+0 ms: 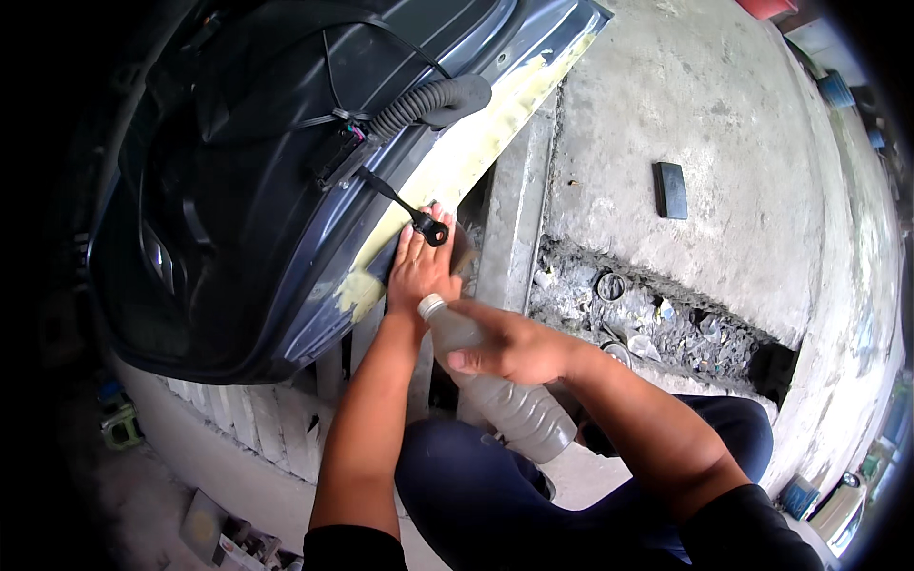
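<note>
My left hand [421, 271] lies against the edge of a dark car door [295, 328], its fingers stretched out flat. Under and beside those fingers is a dark patch; I cannot tell whether it is a sheet or bare paint. Yellowish filler [457, 162] covers the door's edge strip. A black strap with a ringed end [435, 231] hangs over the fingertips. My right hand [519, 347] is wrapped round a clear ribbed plastic bottle [522, 414]. The bottle is tilted, its white cap [430, 305] pointing up-left beside my left wrist.
A corrugated black cable sleeve [419, 105] loops from the door. On the concrete floor [705, 105] to the right lies a dark rectangular block [670, 190]. Nearer, a broken trench of rubble [657, 314] runs through the floor. My knees are below the bottle.
</note>
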The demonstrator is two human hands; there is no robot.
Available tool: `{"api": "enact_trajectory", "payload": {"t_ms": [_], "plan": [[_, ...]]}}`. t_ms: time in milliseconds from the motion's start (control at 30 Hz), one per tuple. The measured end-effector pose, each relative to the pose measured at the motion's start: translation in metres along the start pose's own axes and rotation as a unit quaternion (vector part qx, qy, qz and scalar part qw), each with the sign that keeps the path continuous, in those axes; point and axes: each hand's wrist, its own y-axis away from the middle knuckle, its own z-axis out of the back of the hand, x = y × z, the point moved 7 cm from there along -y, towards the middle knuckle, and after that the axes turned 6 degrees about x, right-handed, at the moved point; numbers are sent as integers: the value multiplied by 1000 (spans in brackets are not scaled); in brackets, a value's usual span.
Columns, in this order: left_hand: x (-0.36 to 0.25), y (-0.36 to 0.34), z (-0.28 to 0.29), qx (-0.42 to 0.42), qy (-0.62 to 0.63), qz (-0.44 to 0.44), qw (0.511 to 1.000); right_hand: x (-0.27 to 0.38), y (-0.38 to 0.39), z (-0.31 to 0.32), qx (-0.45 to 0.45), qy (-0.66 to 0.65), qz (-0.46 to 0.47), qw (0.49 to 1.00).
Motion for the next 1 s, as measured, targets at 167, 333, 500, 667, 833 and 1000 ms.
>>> {"api": "enact_trajectory", "payload": {"t_ms": [167,333,500,667,833,1000], "plan": [[24,64,-17,87,-2,56,995,-19,16,22,-38,21,-33,999],[11,0,-6,16,-72,103,992,-18,1,10,-30,-56,-11,998],[15,40,-13,43,-32,94,994,-33,13,15,-52,-115,-15,992],[7,11,-10,52,-32,91,994,-35,1,11,-61,-106,15,992],[7,25,-16,39,-29,107,993,-40,6,14,-80,-101,-3,992],[8,23,-10,42,10,93,995,-37,5,7,-81,-106,14,991]]}}
